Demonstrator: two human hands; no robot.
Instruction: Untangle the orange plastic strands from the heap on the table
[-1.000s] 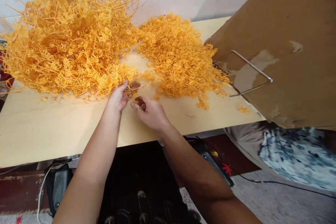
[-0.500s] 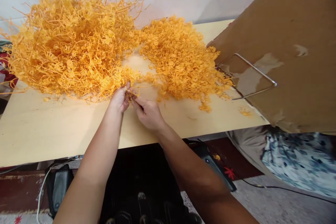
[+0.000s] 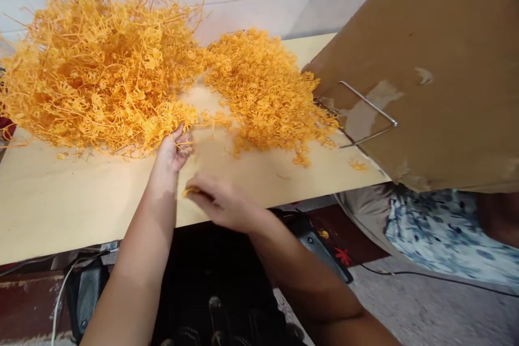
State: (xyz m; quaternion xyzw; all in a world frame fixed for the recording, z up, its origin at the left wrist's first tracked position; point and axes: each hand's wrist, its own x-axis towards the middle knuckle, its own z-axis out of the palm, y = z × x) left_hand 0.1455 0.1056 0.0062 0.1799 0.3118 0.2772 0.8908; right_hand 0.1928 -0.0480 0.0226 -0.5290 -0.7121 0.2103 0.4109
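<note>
A big tangled heap of orange stringy plastic pieces [image 3: 109, 75], with thin stems and small spidery shapes, lies on the left of the table. A lower, denser pile of small orange pieces [image 3: 263, 92] lies to its right. At the front edge of the tangled heap, my left hand [image 3: 175, 152] is closed on an orange plastic strand [image 3: 183, 143]. My right hand [image 3: 223, 203] is nearer the table's front edge, apart from the left and blurred by motion. Its fingers pinch a small orange plastic piece [image 3: 188, 191], mostly hidden by them.
A large cardboard box [image 3: 425, 65] leans in from the right, with a bent metal wire [image 3: 368, 100] against it. The pale table [image 3: 81, 211] runs along a white tiled wall [image 3: 251, 5]. Part of another person in patterned cloth [image 3: 438, 238] shows at the lower right.
My right hand has pulled away from the left, towards me, with a small orange plastic piece between its fingers. My left hand stays by the heap. The whole view has shifted slightly.
</note>
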